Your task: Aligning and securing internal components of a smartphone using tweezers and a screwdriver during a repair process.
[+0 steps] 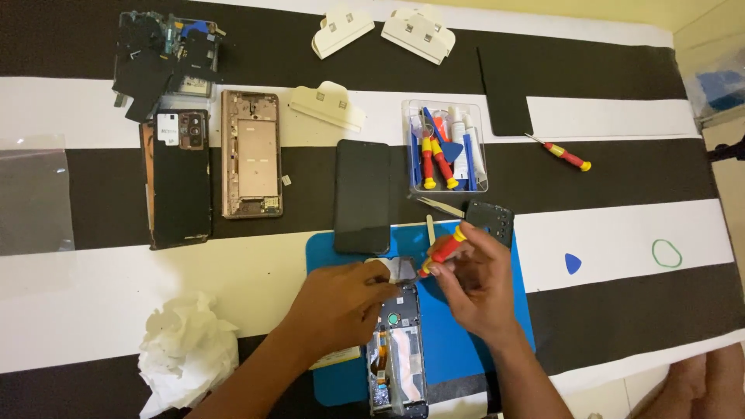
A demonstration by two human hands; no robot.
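Head view: at lower centre of the frame, the left hand (341, 304) rests on the top of an opened phone (398, 349) lying on a blue mat (458, 349), fingers curled against it. The right hand (479, 283) pinches a red-and-yellow screwdriver (444, 250), tip down at the phone's upper edge. Crumpled tissue (186, 349) lies lower left.

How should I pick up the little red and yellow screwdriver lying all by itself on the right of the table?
Grip the loose screwdriver around its thick red handle, coming straight down from above. It lies flat on the striped table cover with open space all round, thin metal tip pointing up-left, yellow cap down-right. The handle is the fattest, easiest part to pinch; the tip is thin and probably pokey.
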